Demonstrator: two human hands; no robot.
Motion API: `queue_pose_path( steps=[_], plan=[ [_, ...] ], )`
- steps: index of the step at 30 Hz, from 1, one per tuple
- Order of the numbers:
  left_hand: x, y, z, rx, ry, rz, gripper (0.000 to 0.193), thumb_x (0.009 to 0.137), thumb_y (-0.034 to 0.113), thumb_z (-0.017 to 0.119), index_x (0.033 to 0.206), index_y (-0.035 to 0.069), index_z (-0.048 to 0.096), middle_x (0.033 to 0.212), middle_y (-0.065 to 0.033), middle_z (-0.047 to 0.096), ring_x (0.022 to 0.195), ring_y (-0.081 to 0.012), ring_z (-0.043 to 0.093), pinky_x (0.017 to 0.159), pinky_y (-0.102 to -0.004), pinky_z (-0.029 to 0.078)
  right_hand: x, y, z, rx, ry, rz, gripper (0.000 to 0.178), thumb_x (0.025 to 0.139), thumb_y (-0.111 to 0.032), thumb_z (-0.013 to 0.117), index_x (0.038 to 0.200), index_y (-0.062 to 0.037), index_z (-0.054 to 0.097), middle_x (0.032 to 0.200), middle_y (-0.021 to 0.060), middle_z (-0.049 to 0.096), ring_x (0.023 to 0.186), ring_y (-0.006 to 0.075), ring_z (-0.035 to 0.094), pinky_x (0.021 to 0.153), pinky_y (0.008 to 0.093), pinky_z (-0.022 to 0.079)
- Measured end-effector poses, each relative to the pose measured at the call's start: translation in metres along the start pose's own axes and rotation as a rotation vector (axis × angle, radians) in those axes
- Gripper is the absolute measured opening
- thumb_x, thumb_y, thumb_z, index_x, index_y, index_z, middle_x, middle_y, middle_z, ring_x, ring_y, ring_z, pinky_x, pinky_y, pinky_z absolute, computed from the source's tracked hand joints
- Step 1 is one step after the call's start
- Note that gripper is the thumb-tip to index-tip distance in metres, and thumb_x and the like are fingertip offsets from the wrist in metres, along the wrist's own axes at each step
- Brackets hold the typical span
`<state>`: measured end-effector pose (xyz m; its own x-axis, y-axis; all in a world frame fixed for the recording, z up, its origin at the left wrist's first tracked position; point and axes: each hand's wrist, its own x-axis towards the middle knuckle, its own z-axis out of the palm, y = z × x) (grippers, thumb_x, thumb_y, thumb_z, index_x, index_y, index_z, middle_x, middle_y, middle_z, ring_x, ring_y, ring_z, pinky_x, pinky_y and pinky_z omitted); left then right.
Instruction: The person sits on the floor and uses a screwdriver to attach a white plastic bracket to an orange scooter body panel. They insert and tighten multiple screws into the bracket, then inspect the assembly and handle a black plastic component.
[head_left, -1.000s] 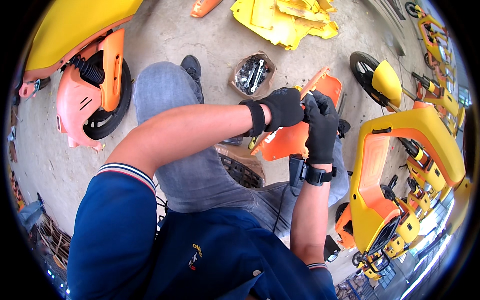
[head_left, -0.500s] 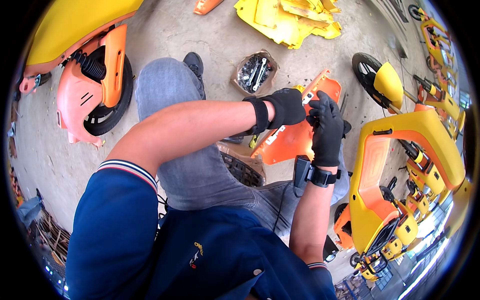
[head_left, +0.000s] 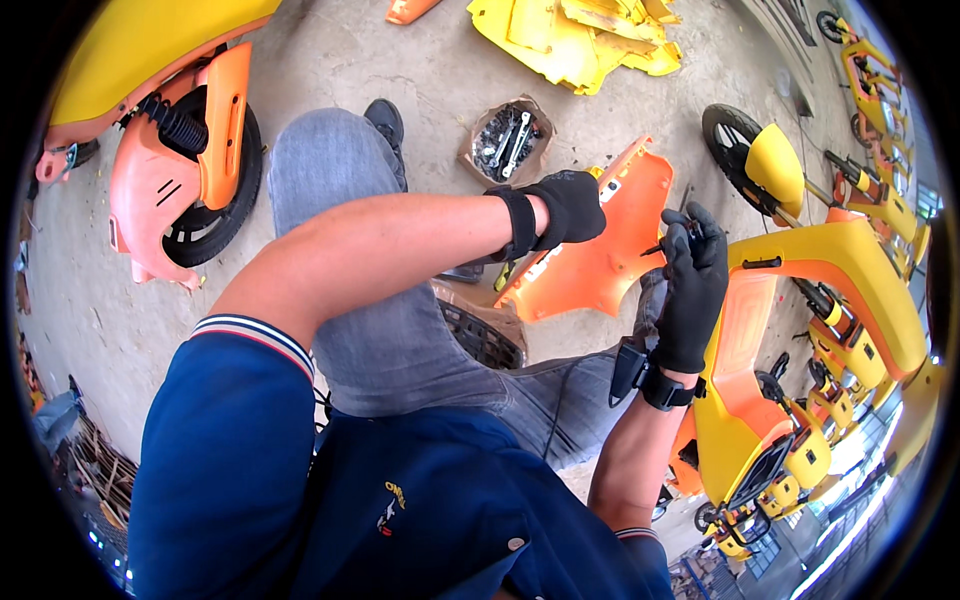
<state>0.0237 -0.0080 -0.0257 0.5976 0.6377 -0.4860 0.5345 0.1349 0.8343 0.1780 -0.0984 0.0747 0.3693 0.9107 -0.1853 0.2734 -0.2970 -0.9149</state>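
My left hand (head_left: 574, 208), in a black glove, is closed at the left edge of an orange plastic panel (head_left: 612, 265), which is tilted in front of my knees. White fittings show along the panel's edge beside the fingers. To the right of the panel, my right hand (head_left: 692, 280), also gloved in black, pinches a thin dark tool (head_left: 652, 250). Its pointed end sticks out toward the panel's right side; it looks like a small screwdriver, but the fingers hide most of it.
Beyond my left hand stands a cardboard box (head_left: 507, 140) of small dark parts, with wrenches on top. Yellow plastic panels (head_left: 575, 45) lie farther off. A pink and orange scooter front (head_left: 165, 190) is at left, a yellow scooter body (head_left: 840, 250) close at right. A black crate (head_left: 480, 335) sits between my legs.
My right hand has moved right and toward me, away from the panel, and the dark tool in its fingers now shows. My left hand stays at the panel's edge.
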Motion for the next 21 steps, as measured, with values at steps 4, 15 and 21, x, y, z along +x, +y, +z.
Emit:
queue_pose_path(
  steps=[4, 15, 21],
  plan=[
    [0.004, -0.003, 0.006, 0.035, 0.006, 0.004, 0.033, 0.077, 0.020, 0.060, 0.097, -0.005, 0.068, 0.095, -0.0270, 0.070, 0.090, -0.0391, 0.069, 0.078, -0.0429, 0.054, -0.006, -0.005, 0.005, 0.022, -0.001, -0.034, 0.037, 0.093, 0.000, 0.063, 0.128, 0.0009, 0.052, 0.107, 0.0101, 0.068, 0.089, 0.0119, 0.064, 0.072, 0.0239, 0.051],
    [-0.005, 0.004, -0.001, 0.040, -0.046, 0.002, 0.030, 0.078, 0.019, 0.059, 0.088, -0.008, 0.070, 0.081, -0.0289, 0.068, 0.081, -0.0403, 0.070, 0.072, -0.0435, 0.055, -0.008, -0.002, 0.020, -0.444, -0.088, -0.388, 0.025, 0.092, 0.000, 0.065, 0.117, 0.0020, 0.063, 0.108, 0.0116, 0.070, 0.096, 0.0177, 0.067, 0.083, 0.0302, 0.053],
    [-0.007, 0.005, -0.002, 0.034, -0.051, 0.019, 0.031, 0.079, 0.018, 0.059, 0.090, -0.009, 0.070, 0.084, -0.0304, 0.068, 0.082, -0.0403, 0.071, 0.073, -0.0443, 0.055, -0.006, -0.003, 0.021, -0.559, -0.110, -0.533, 0.023, 0.091, 0.001, 0.066, 0.114, 0.0000, 0.065, 0.110, 0.0120, 0.070, 0.101, 0.0203, 0.067, 0.086, 0.0315, 0.053]
  ],
)
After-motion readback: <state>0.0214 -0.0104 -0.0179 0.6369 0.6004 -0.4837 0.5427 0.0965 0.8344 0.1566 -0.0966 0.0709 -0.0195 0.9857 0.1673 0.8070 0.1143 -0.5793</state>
